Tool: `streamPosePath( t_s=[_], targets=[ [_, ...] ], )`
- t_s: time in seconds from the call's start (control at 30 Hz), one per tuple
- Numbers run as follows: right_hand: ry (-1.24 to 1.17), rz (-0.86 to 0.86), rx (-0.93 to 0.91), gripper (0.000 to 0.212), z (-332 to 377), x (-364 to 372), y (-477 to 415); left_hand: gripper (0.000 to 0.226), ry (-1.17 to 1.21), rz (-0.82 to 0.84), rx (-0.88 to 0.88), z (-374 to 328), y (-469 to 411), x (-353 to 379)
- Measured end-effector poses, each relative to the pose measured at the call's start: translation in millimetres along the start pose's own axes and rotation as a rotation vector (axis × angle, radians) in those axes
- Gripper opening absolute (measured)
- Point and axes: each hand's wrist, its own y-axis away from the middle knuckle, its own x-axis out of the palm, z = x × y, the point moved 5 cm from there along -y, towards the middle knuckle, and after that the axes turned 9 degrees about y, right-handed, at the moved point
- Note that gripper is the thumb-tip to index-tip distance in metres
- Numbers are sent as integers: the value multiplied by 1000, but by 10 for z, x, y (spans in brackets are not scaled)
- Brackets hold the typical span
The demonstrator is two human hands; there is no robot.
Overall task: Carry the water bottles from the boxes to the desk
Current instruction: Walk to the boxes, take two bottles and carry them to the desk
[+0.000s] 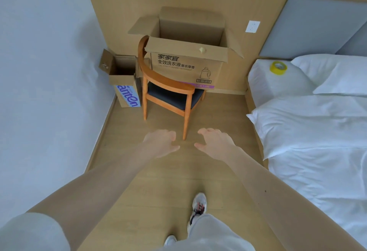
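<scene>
A large brown cardboard box with black printed lettering stood open-flapped by a wooden chair, ahead of both hands. A smaller open cardboard box with blue lettering sat farther left. Their contents were hidden. The left hand and right hand hovered relaxed, fingers loosely curled, holding nothing.

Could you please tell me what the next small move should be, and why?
Probably step forward toward the open detergent box: left hand and right hand are both empty, open and well short of it, and no bottles show yet.
</scene>
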Motion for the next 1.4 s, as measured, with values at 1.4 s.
streamPosePath(
  t_s=[1.4],
  targets=[
    [-190, -178, 19, 52, -1658, -2223, -4541, 48, 185, -326, 62, 187, -4609, -2773]
  ],
)
